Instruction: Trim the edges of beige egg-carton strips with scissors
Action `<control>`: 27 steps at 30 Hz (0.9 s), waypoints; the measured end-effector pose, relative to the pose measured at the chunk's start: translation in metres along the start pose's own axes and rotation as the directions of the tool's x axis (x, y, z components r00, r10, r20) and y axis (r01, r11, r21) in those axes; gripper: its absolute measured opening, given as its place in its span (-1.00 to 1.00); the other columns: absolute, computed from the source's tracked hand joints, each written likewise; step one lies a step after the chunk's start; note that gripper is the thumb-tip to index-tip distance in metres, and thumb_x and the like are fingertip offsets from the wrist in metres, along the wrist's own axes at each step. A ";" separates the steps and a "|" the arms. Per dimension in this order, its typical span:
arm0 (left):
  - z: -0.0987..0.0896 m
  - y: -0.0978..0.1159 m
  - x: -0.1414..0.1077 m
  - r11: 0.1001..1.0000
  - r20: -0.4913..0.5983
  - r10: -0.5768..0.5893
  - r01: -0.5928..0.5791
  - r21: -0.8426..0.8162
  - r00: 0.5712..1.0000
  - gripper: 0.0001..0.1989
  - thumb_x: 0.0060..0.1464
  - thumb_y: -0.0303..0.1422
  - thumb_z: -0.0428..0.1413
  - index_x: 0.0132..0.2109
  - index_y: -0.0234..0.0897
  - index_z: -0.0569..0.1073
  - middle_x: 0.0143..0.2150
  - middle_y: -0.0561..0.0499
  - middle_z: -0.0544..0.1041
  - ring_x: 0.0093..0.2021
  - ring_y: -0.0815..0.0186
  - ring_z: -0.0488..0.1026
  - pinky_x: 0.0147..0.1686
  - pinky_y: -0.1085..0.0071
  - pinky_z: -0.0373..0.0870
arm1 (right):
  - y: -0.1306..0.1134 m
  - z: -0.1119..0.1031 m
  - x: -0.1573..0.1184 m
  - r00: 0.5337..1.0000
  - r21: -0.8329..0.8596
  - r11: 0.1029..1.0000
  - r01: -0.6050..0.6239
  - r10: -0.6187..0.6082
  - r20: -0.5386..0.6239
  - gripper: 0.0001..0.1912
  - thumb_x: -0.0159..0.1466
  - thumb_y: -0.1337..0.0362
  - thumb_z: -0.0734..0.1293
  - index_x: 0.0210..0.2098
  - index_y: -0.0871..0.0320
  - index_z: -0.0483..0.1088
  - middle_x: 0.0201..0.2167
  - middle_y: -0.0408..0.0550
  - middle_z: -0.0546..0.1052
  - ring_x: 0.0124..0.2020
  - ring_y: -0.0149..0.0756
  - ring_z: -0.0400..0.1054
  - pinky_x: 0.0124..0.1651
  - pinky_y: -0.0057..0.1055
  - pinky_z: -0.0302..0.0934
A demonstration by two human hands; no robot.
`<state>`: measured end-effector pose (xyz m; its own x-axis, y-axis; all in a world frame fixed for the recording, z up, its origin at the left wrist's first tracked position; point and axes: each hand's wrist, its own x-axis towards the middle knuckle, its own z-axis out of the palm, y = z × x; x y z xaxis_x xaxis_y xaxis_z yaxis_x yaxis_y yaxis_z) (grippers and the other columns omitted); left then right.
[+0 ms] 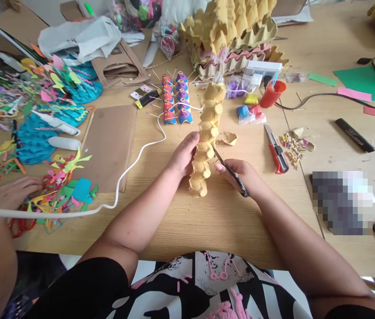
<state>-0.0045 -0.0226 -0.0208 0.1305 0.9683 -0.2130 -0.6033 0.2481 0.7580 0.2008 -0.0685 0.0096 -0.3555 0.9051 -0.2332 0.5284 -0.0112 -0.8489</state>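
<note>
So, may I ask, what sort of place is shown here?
It looks like a craft workspace, perhaps a shared one: colourful paper scraps and stacked egg trays lie on the wooden table, and the left hand holds a yellow egg-tray strip.

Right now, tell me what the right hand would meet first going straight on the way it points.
Most likely the yellow egg-carton strip in the left hand; the scissors in the right hand seem to be at its edge, though depth is unclear.
</note>
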 end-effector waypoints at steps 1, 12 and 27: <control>0.001 0.000 -0.001 1.000 -0.005 -0.007 0.007 -0.002 1.000 -0.66 0.23 -0.08 0.40 -0.22 -0.19 0.48 -0.34 0.03 0.67 -0.30 0.13 0.73 -0.29 0.28 0.62 | 0.000 0.000 0.001 1.000 0.004 1.000 0.000 0.000 0.000 -0.26 0.29 -0.50 0.31 -0.49 0.04 0.13 -0.53 -0.24 0.11 -0.44 -0.36 0.02 -0.38 -0.36 -0.08; -0.007 -0.001 0.005 0.996 -0.057 -0.084 0.081 -0.040 0.995 -0.70 0.26 -0.05 0.37 -0.14 -0.16 0.56 -0.38 0.02 0.66 -0.48 0.23 0.62 -0.49 0.37 0.48 | 0.001 0.006 0.004 0.999 -0.037 0.999 -0.013 0.012 -0.036 -0.31 0.30 -0.42 0.33 -0.50 0.04 0.13 -0.57 -0.25 0.17 -0.47 -0.36 0.07 -0.36 -0.35 -0.05; -0.009 0.002 0.009 0.973 -0.002 -0.213 0.212 -0.086 0.977 -0.75 0.37 -0.07 0.23 -0.09 -0.10 0.69 -0.38 0.00 0.71 -0.46 0.19 0.59 -0.37 0.27 0.50 | 0.014 0.009 0.006 0.981 0.343 0.939 -0.020 0.084 -0.173 -0.36 0.27 -0.42 0.45 -0.34 0.03 0.32 -0.61 -0.17 0.50 -0.60 -0.30 0.32 -0.48 -0.36 0.19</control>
<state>-0.0116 -0.0140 -0.0266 0.2548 0.8931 -0.3708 -0.6269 0.4445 0.6398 0.1994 -0.0671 -0.0076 -0.1709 0.9608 -0.2183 0.2390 -0.1745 -0.9552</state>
